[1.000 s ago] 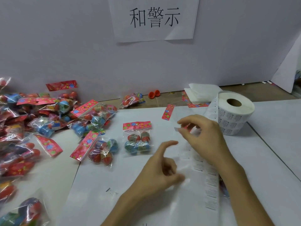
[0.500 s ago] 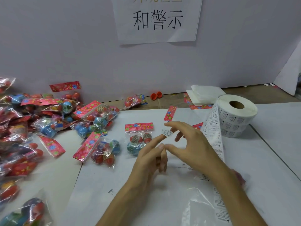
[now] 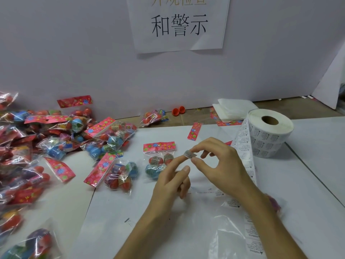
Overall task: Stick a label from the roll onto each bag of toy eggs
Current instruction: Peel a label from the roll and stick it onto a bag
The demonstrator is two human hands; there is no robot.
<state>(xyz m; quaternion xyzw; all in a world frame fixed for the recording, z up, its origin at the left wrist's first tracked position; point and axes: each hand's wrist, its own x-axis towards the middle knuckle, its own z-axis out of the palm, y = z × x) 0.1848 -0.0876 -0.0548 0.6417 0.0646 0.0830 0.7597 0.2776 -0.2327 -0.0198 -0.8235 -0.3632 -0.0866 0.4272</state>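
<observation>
The right hand [image 3: 222,165] is pinching 1 small printed label [image 3: 190,153] between thumb and forefinger, while the left hand [image 3: 168,186] is touching it with 1 outstretched forefinger, just right of a bag of toy eggs [image 3: 158,159], the label roll [image 3: 268,139] standing behind.

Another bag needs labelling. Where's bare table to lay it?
Bare: white sheet near side of the two single bags, left of the left forearm; table right of the label roll. Crowded: bag pile at left; label strip and clear plastic under the right arm.
</observation>
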